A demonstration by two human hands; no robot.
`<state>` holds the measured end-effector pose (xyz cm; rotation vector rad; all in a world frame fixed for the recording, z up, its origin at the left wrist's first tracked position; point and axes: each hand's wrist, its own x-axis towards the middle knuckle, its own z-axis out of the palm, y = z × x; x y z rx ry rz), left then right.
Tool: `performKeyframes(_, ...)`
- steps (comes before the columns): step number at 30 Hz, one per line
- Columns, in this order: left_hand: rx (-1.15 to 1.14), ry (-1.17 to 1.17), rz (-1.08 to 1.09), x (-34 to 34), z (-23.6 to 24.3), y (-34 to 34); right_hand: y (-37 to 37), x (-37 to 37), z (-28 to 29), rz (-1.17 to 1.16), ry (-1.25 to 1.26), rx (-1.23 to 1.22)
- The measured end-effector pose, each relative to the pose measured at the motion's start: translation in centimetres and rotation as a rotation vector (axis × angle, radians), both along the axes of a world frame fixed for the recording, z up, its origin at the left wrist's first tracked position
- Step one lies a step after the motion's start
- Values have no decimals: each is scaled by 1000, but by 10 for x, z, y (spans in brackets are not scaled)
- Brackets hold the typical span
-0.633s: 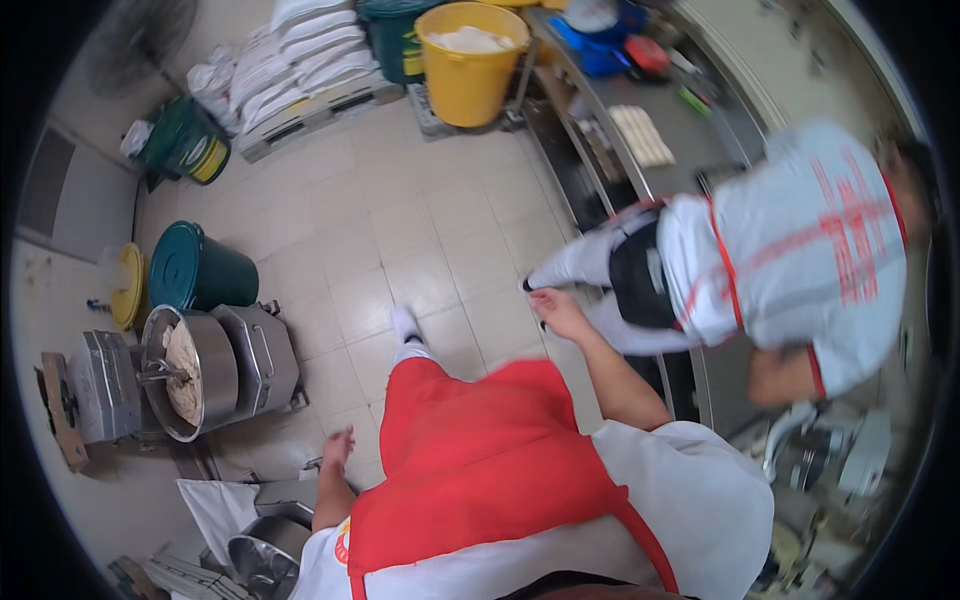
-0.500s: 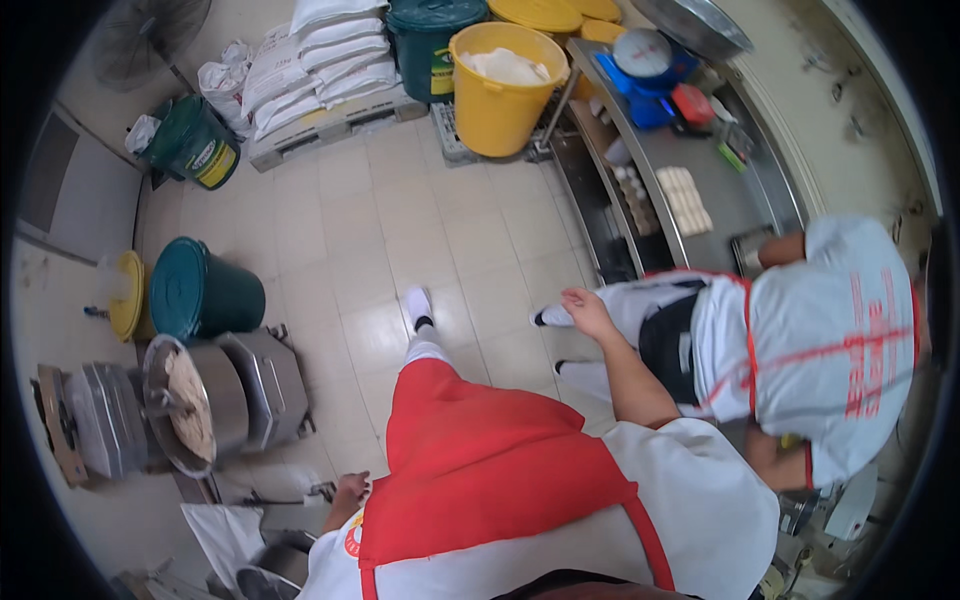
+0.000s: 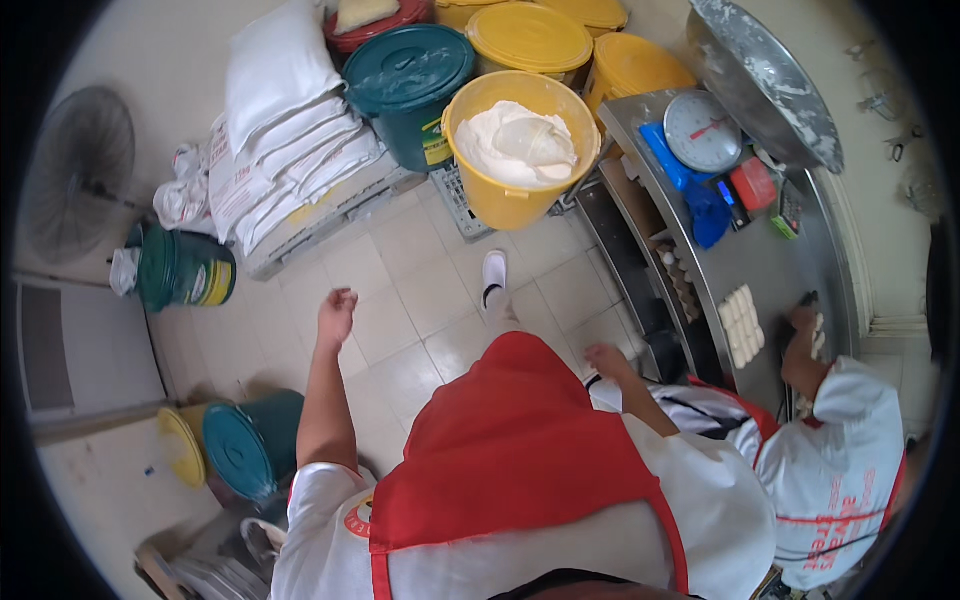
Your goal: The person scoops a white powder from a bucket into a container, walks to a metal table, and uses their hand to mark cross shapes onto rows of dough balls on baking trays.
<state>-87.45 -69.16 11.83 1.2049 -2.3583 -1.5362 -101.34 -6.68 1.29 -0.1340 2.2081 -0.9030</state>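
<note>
My left hand hangs over the tiled floor, its fingers loosely curled and apart, holding nothing. My right hand hangs at the other side of my red apron, fingers apart and holding nothing, near the lower shelves of the steel table. In front of me is a yellow bucket of white powder, with a clear scoop-like object in it. At the right, a co-worker in a white shirt has a hand at rows of pale dough pieces on the table.
White sacks are stacked on a pallet at the back left, beside lidded green and yellow bins. A fan stands far left. More bins are at lower left. A scale and steel bowl occupy the table.
The view has moved forward toward the yellow bucket and sacks, which now look larger and closer. My left hand has swung forward and up. The mixer has mostly left sight at lower left.
</note>
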Motion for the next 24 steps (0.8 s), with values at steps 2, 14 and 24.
performKeyframes(2, -12, 23, -10, -73, 14, -32, -68, -91, -1, -157, -53, -144)
performKeyframes(14, -10, 9, -316, -419, 38, -114, -380, -658, 16, -810, 265, -449)
performKeyframes(24, 166, 283, -565, -781, -21, -198, -454, -793, 37, -1467, -11, -619)
